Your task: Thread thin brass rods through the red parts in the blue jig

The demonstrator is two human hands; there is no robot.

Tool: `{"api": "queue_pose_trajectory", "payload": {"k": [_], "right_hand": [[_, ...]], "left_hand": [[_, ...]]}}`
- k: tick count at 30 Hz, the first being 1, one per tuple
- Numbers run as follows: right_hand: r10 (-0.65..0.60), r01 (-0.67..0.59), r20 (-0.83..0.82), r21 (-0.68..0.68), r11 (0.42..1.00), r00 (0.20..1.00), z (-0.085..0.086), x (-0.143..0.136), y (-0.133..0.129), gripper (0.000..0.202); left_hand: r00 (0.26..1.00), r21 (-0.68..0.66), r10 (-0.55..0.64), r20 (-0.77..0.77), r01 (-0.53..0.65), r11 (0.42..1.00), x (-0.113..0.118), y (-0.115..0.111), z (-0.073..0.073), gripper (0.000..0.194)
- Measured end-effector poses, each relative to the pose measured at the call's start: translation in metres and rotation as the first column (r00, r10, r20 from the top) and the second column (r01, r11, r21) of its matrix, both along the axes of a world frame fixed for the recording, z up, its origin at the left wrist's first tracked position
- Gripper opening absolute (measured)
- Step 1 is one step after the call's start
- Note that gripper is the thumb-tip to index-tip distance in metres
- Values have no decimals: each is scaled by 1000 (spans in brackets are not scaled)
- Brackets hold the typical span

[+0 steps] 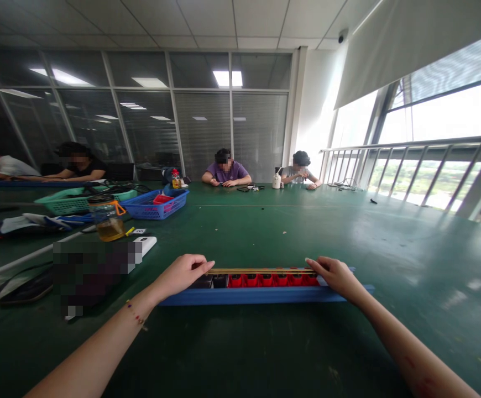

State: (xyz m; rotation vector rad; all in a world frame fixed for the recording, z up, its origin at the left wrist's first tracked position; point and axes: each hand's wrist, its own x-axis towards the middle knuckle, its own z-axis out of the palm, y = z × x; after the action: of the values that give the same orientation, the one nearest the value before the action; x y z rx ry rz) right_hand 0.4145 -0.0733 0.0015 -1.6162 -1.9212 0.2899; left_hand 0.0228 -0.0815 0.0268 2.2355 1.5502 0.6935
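A long blue tray (261,295) lies crosswise on the table in front of me. Inside it sits a row of several red pieces with black tops (266,281), with black pieces (219,282) at the left end. Thin tan sticks (261,271) stretch above the row. My left hand (188,272) pinches their left end between thumb and finger. At the other end, my right hand (332,273) is closed on the sticks in the same way. The sticks' exact number and their tips under my fingers cannot be made out.
On the green table (265,342), a jar of amber liquid (108,224), a blue basket (155,207), a green basket (68,203), and a dark pouch-like item (99,276) stand or lie left. Across the table sit several people, one in a purple shirt (226,171).
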Motion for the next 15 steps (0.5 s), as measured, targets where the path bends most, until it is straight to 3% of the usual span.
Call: {"api": "queue_pose_trajectory", "payload": {"k": [9,12,15], "right_hand": [[178,-206,-279,-76,976,944,11,2,-8,41],[175,-214,-321,-90,973,931,12,2,-8,39],[189,-242,-375,-100,965,908,11,2,-8,36]], "left_hand": [[999,103,-39,36,35,994,0,-2,8,33],[998,209,-50,-26,55,976,-4,-1,9,29],[982,340,-95,-163,147,929,-7,1,9,24]]}}
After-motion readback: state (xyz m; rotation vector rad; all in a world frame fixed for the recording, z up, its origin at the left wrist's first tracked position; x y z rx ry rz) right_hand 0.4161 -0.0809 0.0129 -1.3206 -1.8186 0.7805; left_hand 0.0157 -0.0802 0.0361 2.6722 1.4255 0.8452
